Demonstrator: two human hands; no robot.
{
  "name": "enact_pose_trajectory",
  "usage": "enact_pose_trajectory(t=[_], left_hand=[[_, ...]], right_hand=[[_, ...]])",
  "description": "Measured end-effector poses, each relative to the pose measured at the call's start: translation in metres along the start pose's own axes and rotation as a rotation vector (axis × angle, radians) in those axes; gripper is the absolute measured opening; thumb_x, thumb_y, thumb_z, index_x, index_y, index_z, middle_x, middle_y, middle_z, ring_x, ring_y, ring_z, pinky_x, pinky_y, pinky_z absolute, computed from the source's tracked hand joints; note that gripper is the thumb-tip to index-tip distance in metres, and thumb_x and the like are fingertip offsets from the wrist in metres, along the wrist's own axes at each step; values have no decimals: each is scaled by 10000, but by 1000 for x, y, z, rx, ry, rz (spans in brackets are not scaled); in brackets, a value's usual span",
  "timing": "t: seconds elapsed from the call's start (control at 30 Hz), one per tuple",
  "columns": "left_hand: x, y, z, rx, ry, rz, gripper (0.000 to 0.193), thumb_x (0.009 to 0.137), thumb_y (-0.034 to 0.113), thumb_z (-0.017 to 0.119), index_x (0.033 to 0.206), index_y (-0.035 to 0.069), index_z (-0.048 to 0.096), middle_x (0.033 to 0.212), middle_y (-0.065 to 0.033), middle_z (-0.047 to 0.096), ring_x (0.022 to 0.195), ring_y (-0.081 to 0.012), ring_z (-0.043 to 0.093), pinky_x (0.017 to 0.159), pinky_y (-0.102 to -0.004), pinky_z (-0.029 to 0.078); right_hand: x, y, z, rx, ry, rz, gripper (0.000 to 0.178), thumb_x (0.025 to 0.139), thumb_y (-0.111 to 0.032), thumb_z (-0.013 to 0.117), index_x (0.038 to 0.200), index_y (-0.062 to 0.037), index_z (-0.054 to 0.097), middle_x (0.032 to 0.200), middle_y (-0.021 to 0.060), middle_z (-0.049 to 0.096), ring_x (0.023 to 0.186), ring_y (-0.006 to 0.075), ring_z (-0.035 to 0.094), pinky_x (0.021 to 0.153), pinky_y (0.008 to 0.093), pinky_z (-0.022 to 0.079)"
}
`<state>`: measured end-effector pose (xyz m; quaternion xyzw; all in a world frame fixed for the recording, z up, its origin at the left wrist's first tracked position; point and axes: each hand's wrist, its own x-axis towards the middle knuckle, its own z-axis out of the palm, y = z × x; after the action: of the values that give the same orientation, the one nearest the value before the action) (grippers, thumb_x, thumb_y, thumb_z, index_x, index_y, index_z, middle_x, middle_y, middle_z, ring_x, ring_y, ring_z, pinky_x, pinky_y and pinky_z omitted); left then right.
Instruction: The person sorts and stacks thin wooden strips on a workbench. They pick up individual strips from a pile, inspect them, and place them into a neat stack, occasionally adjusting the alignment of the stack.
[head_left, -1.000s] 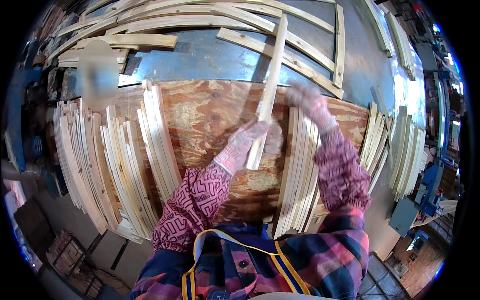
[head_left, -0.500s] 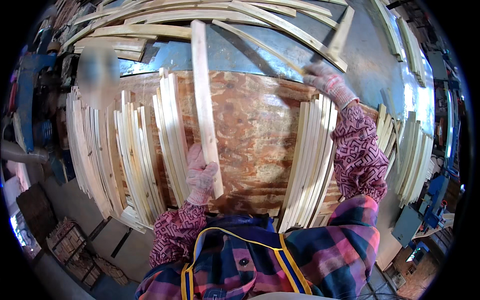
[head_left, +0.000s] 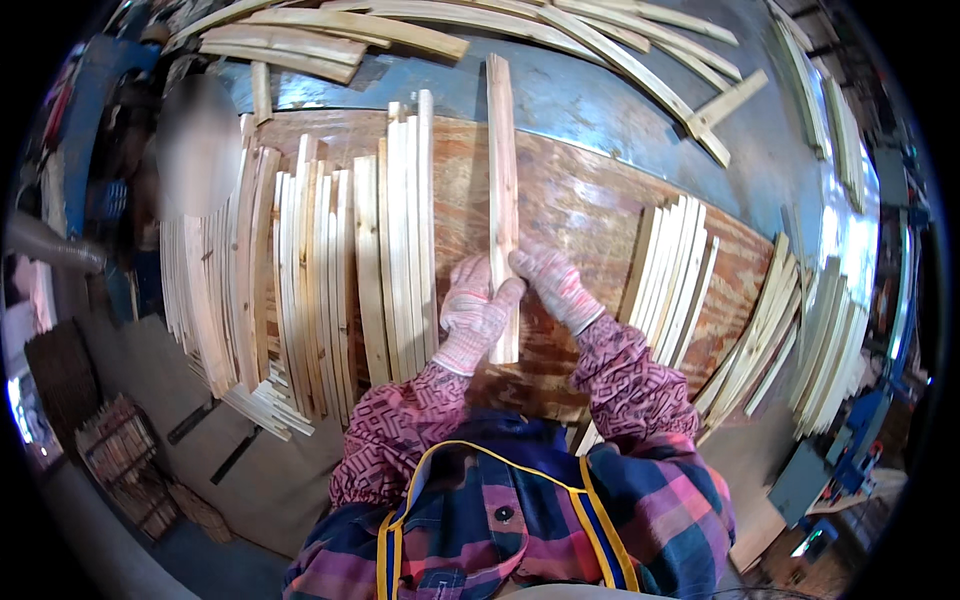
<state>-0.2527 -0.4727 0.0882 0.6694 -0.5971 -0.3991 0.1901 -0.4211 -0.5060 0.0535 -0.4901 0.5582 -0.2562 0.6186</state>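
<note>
A pale wooden strip (head_left: 502,160) points away from me over the middle of the plywood board (head_left: 570,200). My left hand (head_left: 472,312), in a whitish-pink knit glove, is closed around its near part, thumb across the top. From the other side my right hand (head_left: 553,284), gloved alike, pinches the strip's right edge just above the left thumb. The fingers beneath the strip are hidden. Left of it stands a row of strips on edge (head_left: 408,230), close to my left hand. A further row of strips (head_left: 668,275) lies to the right, beyond my right forearm.
More bundled strips (head_left: 310,280) fill the board's left side. Loose strips (head_left: 640,85) lie crossed on the blue metal surface (head_left: 590,125) at the back. Strips lean askew (head_left: 752,335) on the right. A blurred patch hides part of the far left.
My right hand has come from a thin strip at the far right to the strip held by my left hand. That strip now stands straighter in view, and the whole view has shifted.
</note>
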Motion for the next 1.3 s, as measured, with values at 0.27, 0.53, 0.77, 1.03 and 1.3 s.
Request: enact_pose_trajectory(t=[0.27, 0.53, 0.77, 1.03, 1.3], left_hand=[[-43, -60, -34, 555, 221, 112, 691, 735, 293, 724, 1340, 36, 514, 1385, -214, 426, 1243, -413, 412, 1087, -527, 355], [-51, -104, -31, 411, 300, 98, 699, 883, 489, 633, 1380, 27, 463, 1400, -224, 432, 1302, -433, 398, 1134, -518, 300], [-33, -134, -53, 257, 277, -452, 1001, 804, 623, 683, 1514, 18, 318, 1463, -287, 386, 1344, -461, 370, 1135, -525, 306], [-10, -129, -59, -39, 376, -459, 1030, 751, 438, 825, 1564, 145, 264, 1422, -233, 451, 1307, -382, 454, 1083, -452, 402], [10, -109, -50, 322, 254, -76, 1025, 781, 609, 739, 1533, 79, 286, 1477, -255, 347, 1371, -433, 322, 1129, -499, 329]], right_hand=[[185, -70, -35, -626, 350, -209, 525, 923, -402, 585, 1360, -110, 587, 1309, 182, 617, 1251, 368, 546, 1054, 427, 427], [348, -159, -7, -1276, 370, -343, 531, 901, -393, 582, 1364, -156, 475, 1303, 142, 607, 1258, 307, 567, 1026, 450, 465], [238, -107, -72, -618, 317, -60, 554, 845, -322, 681, 1365, -167, 568, 1072, 135, 698, 1022, 309, 672, 883, 396, 507], [-19, 42, -65, 1281, -26, 482, 578, 923, -436, 663, 1336, -57, 522, 1058, 202, 637, 850, 309, 645, 642, 404, 560], [-66, 40, -2, 394, -310, 280, 786, 951, -212, 629, 1561, -55, 159, 1258, 281, 577, 1006, 342, 663, 909, 411, 578]])
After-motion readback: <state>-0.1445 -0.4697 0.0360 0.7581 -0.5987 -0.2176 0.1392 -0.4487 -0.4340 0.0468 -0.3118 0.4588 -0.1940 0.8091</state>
